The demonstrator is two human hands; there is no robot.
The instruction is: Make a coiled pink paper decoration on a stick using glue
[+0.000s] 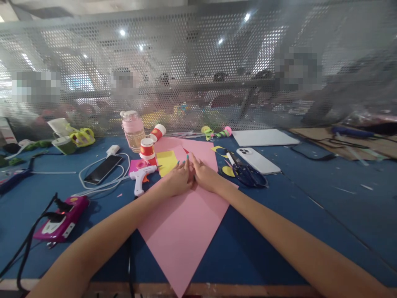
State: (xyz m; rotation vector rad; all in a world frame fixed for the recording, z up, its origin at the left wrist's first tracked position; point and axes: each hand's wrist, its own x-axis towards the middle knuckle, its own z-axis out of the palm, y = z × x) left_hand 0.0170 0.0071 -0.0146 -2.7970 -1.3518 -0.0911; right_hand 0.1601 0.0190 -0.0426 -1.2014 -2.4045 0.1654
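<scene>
Pink paper sheets (182, 231) lie on the blue table, one corner pointing toward the front edge. My left hand (180, 177) rests on the pink paper, its fingers pointing up and inward, with blue-green nails. Touching or nearly touching it, my right hand (205, 174) lies on the same paper. A bit of red shows just beyond the fingertips. Whether something small sits between the hands is hidden. Close to my left hand are a yellow paper (167, 162) and a white glue gun (139, 179). Dark blue scissors (249, 176) lie right of my right hand.
Red cups (147, 148) and a pink bottle (133, 131) stand behind the glue gun. A black phone (103, 169) with a white cable and a magenta power strip (63, 219) are left. A white phone (259, 160) lies right. A perforated metal screen (186, 74) rises behind.
</scene>
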